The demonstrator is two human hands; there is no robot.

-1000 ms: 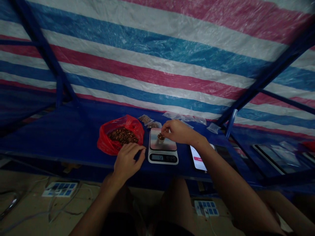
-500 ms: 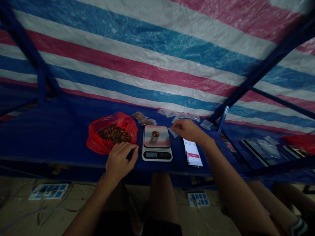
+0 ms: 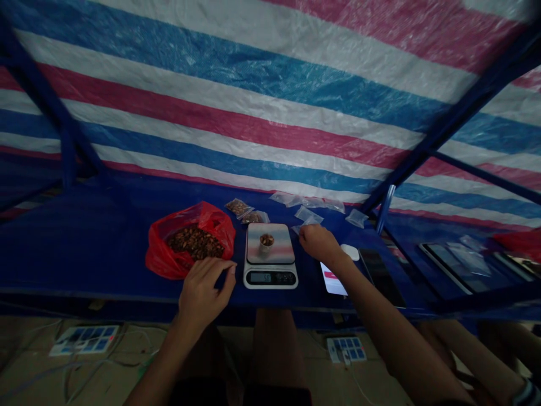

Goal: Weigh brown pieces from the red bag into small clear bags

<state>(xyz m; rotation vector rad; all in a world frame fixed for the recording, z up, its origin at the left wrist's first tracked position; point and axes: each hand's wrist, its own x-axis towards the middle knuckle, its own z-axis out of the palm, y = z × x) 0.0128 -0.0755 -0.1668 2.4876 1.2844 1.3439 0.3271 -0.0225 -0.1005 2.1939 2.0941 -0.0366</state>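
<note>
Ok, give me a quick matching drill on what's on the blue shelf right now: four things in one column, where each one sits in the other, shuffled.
Things:
1. small cup
2. red bag
3. phone
4. right hand

Places:
A. lying lit under the right wrist, right of the scale
B. on the scale platform
C. left of the scale, open, full of brown pieces
D. on a clear empty pouch just right of the scale

Pairs: 1-B, 2-C, 3-A, 4-D
</note>
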